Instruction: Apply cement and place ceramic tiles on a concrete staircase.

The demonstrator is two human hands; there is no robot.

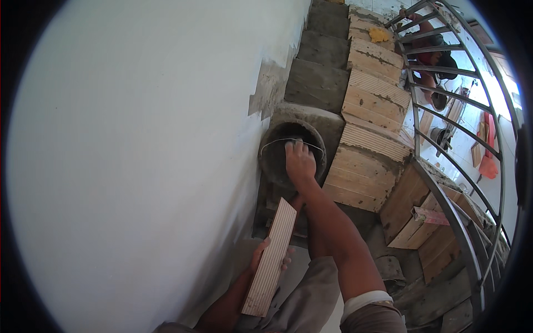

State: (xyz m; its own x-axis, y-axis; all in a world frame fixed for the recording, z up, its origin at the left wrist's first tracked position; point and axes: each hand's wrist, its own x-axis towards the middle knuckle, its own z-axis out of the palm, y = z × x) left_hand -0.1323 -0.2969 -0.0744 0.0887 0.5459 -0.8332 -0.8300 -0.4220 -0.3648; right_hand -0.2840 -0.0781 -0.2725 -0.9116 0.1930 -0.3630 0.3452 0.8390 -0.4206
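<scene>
My left hand (259, 256) grips a long, narrow ribbed stair tile (270, 258) in pale wood colour, held tilted above my lap. Its fingers come round to the tile's right edge. Ahead of it, my right hand (300, 162) is over the mouth of a dark round bucket (268, 166), fingers curled at the thin wire handle (277, 141). What lies deep in the bucket is dark and hard to make out. The bucket stands close to the white wall, on the bare cement side of the stairs.
Wood-look tiles (363, 166) cover the right half of the steps, beside bare cement steps (316, 83). A metal railing (447, 114) curves along the right. Beyond it, a person (426, 61) works near tools. The white wall (139, 166) fills the left.
</scene>
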